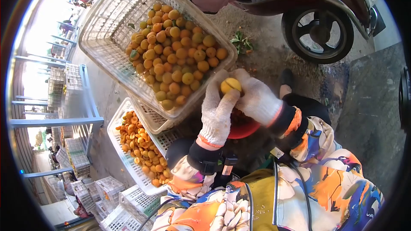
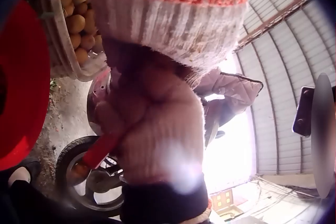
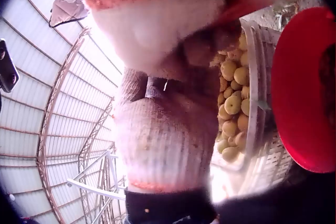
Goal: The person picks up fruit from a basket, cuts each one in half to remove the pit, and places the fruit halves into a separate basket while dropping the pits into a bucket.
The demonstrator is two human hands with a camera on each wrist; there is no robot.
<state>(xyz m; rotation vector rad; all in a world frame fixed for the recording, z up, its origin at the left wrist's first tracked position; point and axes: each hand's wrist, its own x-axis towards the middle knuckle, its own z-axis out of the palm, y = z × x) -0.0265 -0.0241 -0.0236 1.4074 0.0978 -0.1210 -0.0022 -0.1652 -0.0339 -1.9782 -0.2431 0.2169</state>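
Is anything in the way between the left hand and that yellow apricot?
Just the knitted glove: the left hand pinches the apricot through it, and nothing else visible stands between them.

1. Left gloved hand fills the top.
2. Below, the right gloved hand grips a red handle.
3. At left show a red basin and a crate of fruit.
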